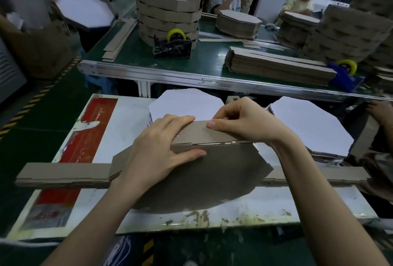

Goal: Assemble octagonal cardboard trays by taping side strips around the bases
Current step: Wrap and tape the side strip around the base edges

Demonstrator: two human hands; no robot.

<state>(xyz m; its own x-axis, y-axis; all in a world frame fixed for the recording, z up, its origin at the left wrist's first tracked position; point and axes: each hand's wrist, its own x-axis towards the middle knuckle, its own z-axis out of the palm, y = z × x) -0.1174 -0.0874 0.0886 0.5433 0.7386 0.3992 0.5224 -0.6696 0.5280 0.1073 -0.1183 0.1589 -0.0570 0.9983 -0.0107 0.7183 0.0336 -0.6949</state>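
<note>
The right hand pinches the top edge of the upright side strip, while the left hand lies flat with straight fingers, pressing strip and brown octagonal base together. The base rests on the white work board, across a stack of strips.

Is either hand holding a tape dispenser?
No: left hand presses the base, right hand pinches the side strip; the black dispenser and blue dispenser sit on the green table.
</note>
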